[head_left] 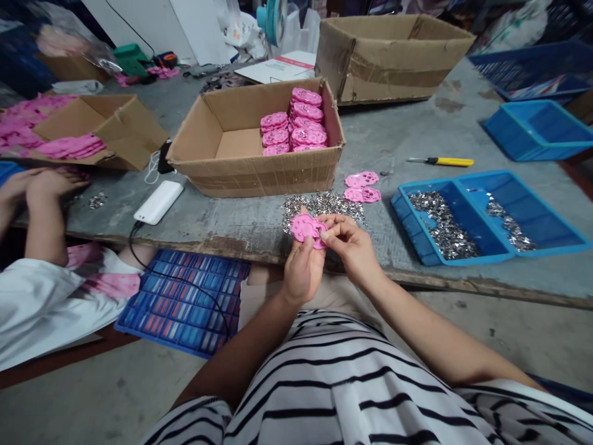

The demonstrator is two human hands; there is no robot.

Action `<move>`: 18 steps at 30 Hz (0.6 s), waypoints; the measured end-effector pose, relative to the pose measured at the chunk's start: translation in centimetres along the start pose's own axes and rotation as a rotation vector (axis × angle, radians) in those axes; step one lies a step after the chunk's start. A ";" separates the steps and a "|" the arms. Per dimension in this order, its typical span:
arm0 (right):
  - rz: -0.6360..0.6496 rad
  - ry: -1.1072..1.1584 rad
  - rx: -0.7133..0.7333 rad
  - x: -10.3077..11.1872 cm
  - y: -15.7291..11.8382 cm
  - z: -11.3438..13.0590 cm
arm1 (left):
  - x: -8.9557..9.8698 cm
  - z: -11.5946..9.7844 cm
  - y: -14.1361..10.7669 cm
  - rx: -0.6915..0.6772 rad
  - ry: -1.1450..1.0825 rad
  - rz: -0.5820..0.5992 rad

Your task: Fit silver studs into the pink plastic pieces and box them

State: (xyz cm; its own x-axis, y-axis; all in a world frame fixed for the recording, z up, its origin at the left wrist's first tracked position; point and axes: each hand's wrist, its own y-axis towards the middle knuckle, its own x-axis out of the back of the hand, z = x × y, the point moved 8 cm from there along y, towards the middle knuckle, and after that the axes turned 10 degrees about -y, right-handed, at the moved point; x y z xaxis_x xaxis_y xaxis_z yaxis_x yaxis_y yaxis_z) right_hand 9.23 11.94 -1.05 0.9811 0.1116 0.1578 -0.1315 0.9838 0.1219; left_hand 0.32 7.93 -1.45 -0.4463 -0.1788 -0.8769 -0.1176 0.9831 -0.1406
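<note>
My left hand [303, 272] is closed around a flat pink plastic piece [306, 227] with cut-out holes, held just over the table's front edge. The fingertips of my right hand [354, 247] pinch at the piece's right end; whether a small part sits between them is hidden. Just beyond my hands lies a loose heap of small shiny metal parts [336, 203]. Two more pink pieces [362, 195] rest flat on the table to the right of the heap.
A cardboard box [250, 176] with stacked pink pieces stands ahead. To the right are a divided blue tray [508, 247] of metal parts and a yellow-handled screwdriver [451, 162]. A white power bank [160, 203] lies left, near a co-worker's hands [49, 185].
</note>
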 end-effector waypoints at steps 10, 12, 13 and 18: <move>-0.048 -0.171 0.067 2.4 0.8 0.3 | 0.5 0.1 0.2 0.042 0.011 -0.007; -0.168 -0.222 0.115 5.9 1.7 1.4 | 0.8 0.1 0.2 0.079 0.020 -0.012; -0.251 -0.247 0.133 8.0 2.2 2.0 | 0.9 0.0 0.2 0.092 0.026 -0.010; -0.575 -0.346 0.000 17.1 2.8 3.3 | 1.2 -0.3 0.2 0.107 0.074 0.018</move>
State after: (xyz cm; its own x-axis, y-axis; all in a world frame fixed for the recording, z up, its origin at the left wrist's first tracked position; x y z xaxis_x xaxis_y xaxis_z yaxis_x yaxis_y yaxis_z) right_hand 25.18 16.19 5.18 0.7926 -0.4821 0.3733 0.3991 0.8730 0.2803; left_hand -0.53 7.88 -2.41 -0.5121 -0.1594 -0.8440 -0.0151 0.9841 -0.1767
